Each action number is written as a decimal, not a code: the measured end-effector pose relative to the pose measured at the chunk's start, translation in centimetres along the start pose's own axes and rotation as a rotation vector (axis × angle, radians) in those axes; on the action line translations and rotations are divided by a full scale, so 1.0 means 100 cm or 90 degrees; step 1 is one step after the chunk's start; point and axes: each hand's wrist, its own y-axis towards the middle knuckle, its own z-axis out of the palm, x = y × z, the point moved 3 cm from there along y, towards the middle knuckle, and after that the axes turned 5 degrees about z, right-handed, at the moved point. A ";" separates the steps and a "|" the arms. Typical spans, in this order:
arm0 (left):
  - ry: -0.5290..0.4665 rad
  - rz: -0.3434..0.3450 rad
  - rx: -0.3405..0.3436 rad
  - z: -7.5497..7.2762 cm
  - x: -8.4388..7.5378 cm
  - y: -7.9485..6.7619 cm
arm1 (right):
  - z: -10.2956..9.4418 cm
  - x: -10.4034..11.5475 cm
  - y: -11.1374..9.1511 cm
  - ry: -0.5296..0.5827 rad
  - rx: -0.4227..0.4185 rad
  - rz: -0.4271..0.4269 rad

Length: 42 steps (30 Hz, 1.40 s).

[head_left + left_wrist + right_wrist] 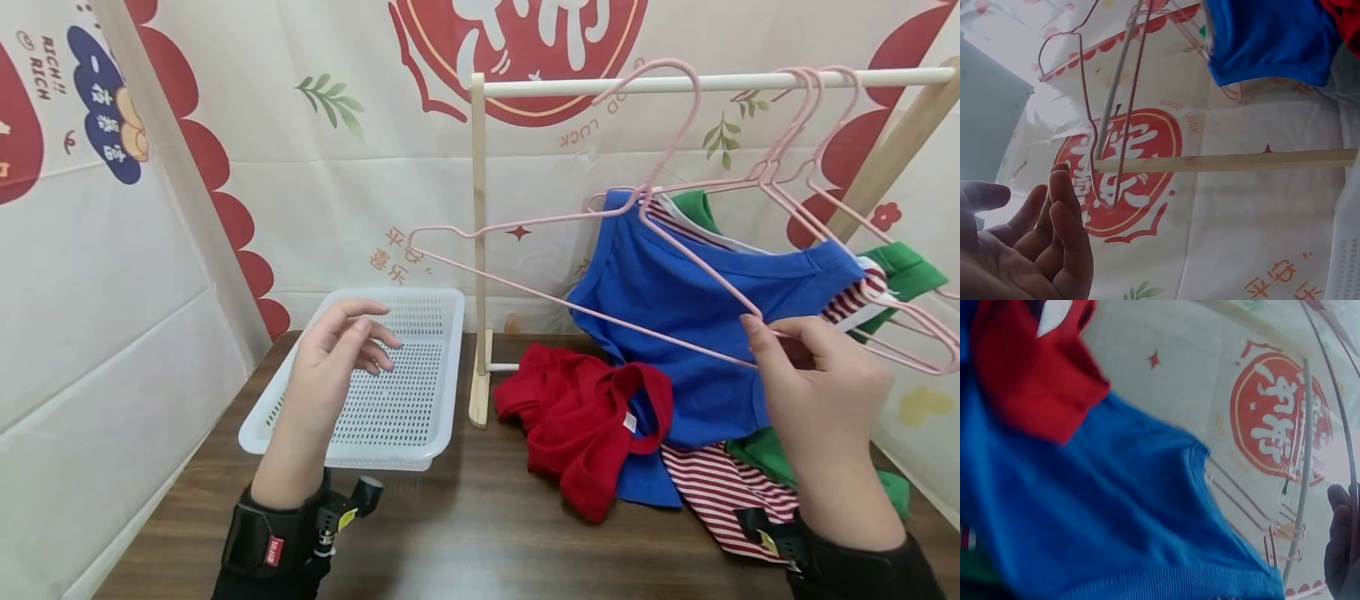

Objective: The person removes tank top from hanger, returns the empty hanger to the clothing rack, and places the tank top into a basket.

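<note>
My right hand [825,392] pinches one end of a bare pink hanger [540,223], whose far end points left past the rack's post. Behind that hanger, a blue tank top [697,308] hangs from the rack. A crumpled red garment [585,417] lies on the table below, overlapping the blue cloth. My left hand [337,346] is raised in front of the white basket with fingers loosely bent and nothing in them. In the left wrist view the held hanger [1088,112] passes close beyond the left fingertips. The right wrist view shows the right fingers [1338,544] at the hanger wire.
A rack with a white rail [735,81] and wooden post [478,250] stands at the right. Green and red-striped garments [731,492] hang behind the blue one on pink hangers. A white perforated basket [390,417] sits on the brown table [420,533] at the left.
</note>
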 end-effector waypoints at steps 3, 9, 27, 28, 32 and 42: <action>0.058 -0.032 0.026 0.006 0.003 -0.001 | -0.007 -0.007 0.001 -0.013 0.006 0.027; 0.119 -0.066 0.065 0.014 0.008 -0.003 | -0.020 -0.016 0.004 -0.059 0.011 0.055; 0.239 -0.102 0.102 0.019 0.017 -0.004 | -0.034 -0.017 0.013 -0.181 0.055 0.110; 0.251 -0.100 0.107 0.021 0.018 -0.003 | -0.032 -0.016 0.014 -0.191 0.056 0.098; 0.301 -0.096 0.131 0.029 0.020 0.000 | -0.022 -0.014 0.019 -0.210 0.066 0.080; 0.370 -0.108 0.168 0.048 0.021 -0.001 | 0.004 -0.004 0.030 -0.185 0.101 0.124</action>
